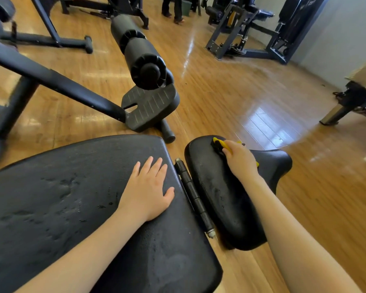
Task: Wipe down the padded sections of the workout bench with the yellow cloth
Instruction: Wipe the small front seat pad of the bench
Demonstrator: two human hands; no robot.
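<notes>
The workout bench has a large black back pad (72,197) filling the lower left and a smaller black seat pad (216,197) to its right, with a metal hinge rod (193,195) between them. My left hand (148,189) lies flat with straight fingers on the back pad near its right edge. My right hand (240,158) grips the yellow cloth (220,143) and presses it on the far end of the seat pad. Most of the cloth is hidden under the hand. Damp streaks show on both pads.
Black foam leg rollers (140,53) and a ribbed footplate (150,106) stand beyond the bench on the wooden floor (230,98). A dark frame bar (51,81) runs at left. Other gym machines (251,32) and a person's legs (173,9) are at the back.
</notes>
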